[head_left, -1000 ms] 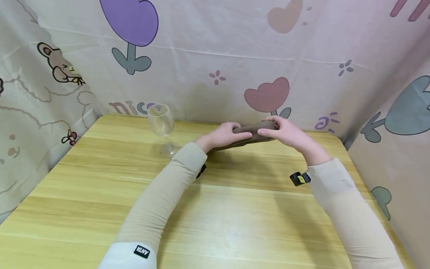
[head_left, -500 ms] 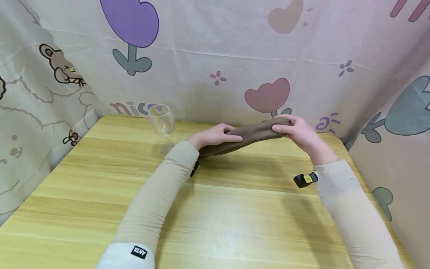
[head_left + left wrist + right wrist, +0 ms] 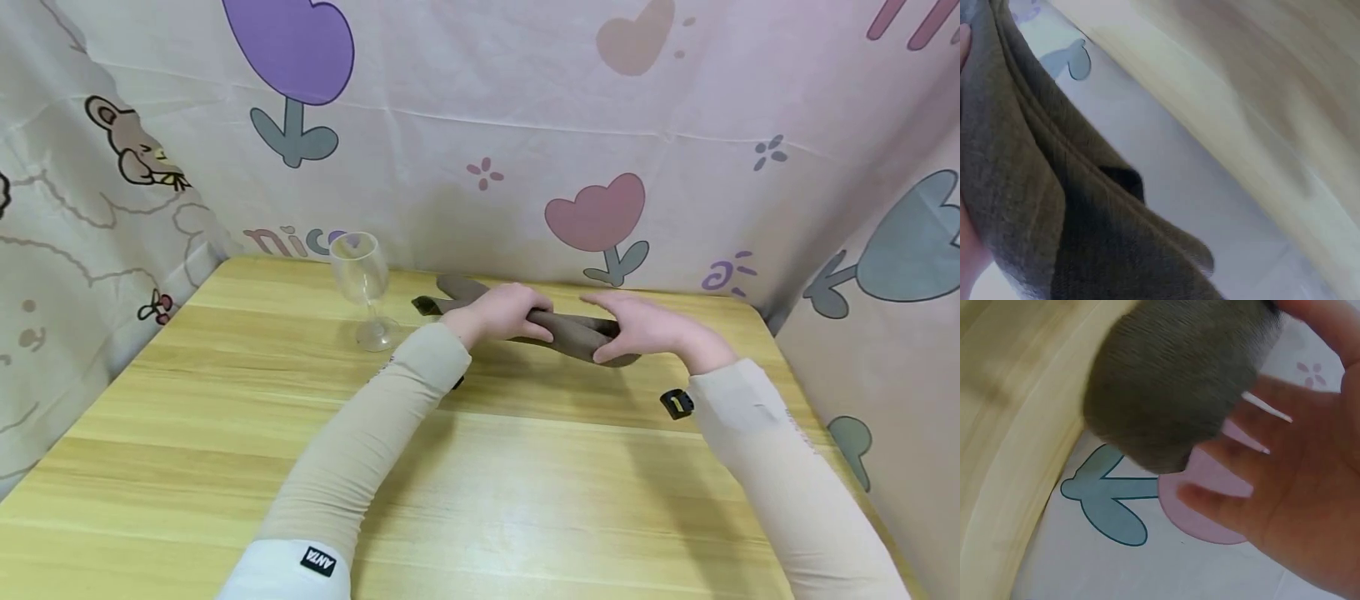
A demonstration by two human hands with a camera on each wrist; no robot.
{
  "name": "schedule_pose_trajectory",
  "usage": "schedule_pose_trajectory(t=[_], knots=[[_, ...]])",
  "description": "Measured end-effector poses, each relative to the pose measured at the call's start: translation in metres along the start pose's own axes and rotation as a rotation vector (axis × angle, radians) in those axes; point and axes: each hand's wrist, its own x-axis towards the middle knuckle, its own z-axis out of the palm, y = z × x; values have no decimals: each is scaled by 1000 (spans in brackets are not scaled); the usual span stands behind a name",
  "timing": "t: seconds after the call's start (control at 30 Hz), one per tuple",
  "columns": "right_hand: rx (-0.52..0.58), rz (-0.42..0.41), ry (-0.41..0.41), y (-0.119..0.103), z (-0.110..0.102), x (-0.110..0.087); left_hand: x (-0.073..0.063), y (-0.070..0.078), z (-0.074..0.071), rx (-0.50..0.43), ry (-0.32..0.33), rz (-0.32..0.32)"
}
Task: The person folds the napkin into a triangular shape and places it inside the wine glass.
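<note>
A long brown piece of folded cloth (image 3: 573, 335) stretches across the back of the table between both hands. My left hand (image 3: 510, 312) grips its middle from above, thumb along the front side. Two loose ends poke out to the left, one with a dark opening. In the left wrist view, the cloth's layered folds fill the left side, with only a sliver of the hand beside them. At the cloth's right end, my right hand (image 3: 647, 323) has thumb and fingers wide apart. The right wrist view shows those fingers (image 3: 1229, 506) spread and fairly straight behind the cloth's rounded end.
A clear wine glass (image 3: 362, 271) stands upright on the wooden table (image 3: 480, 500), left of the cloth and close to my left forearm. A patterned curtain (image 3: 450, 125) hangs behind the table's back edge and along both sides.
The cloth's right end has dropped lower and nearer, and the right hand has loosened from it and spread. My left hand has shifted slightly right, baring the cloth's left ends.
</note>
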Motion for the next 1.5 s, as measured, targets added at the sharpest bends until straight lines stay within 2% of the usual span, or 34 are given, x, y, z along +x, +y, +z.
schedule_pose_trajectory(t=[0.13,0.3,0.4,0.5,0.67,0.77,0.97,1.13,1.27,1.37,1.5], knots=[[8,-27,-7,0,3,1,0,4,0,23,33,-17],[-46,-56,121,7,4,1,-1,2,-3,-2,49,-51],[-75,-40,161,14,5,-1,-5,-1,-9,9,36,-90],[-83,-6,161,19,6,-3,-7,-3,-13,31,23,-118],[-181,6,134,19,14,1,-4,0,-13,88,-1,-85],[-235,7,155,15,22,4,-2,3,-13,137,6,-71],[-243,59,197,6,35,7,1,7,-13,217,48,-58],[-243,103,169,-1,39,12,1,13,-14,282,82,-28],[-164,44,90,-2,40,16,2,21,-17,340,113,23],[-21,-6,41,1,41,17,3,23,-18,367,148,44],[96,-13,39,5,42,18,3,23,-17,374,174,45]])
